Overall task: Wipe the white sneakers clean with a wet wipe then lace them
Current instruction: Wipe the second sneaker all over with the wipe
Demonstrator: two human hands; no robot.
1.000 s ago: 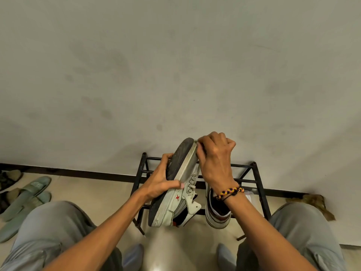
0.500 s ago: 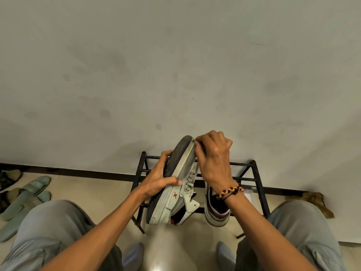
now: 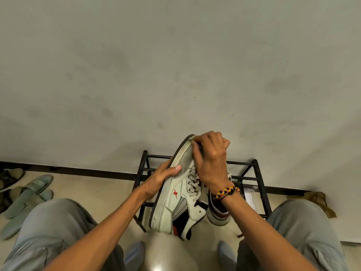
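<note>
a stained grey wall (image 3: pixel 175 65) is filling the upper two thirds of the view, meeting a pale tiled floor (image 3: pixel 93 190) along a dark skirting strip (image 3: pixel 88 171). the person's knees in grey trousers (image 3: pixel 58 227) are spreading out at 7 and 5 o'clock. a black metal shoe rack (image 3: pixel 256 173) is standing against the wall just below centre, at about 6 o'clock. a pair of green slippers (image 3: pixel 27 194) is lying on the floor at 8 o'clock, well apart from the rack, and a brown crumpled thing (image 3: pixel 316 200) is sitting on the floor at 4 o'clock; what it is cannot be told.

the white sneaker (image 3: pixel 175 200) with a red mark on its side is being held up in front of the rack, tilted with its toe pointing to 12 o'clock and its dark sole facing 9 o'clock. its grey laces (image 3: pixel 192 184) are running through the eyelets. a second sneaker (image 3: pixel 216 212), dark inside, is showing just beside it at 3 o'clock, partly hidden by the right wrist.

the left hand (image 3: pixel 160 178) is gripping the white sneaker round the sole, its thumb lying across the side. the right hand (image 3: pixel 211 159) is curling its fingers tight at the toe edge, pressing something small against the rim; whether that is a wet wipe cannot be told. a braided yellow, black and red bracelet (image 3: pixel 226 192) is circling the right wrist.
</note>
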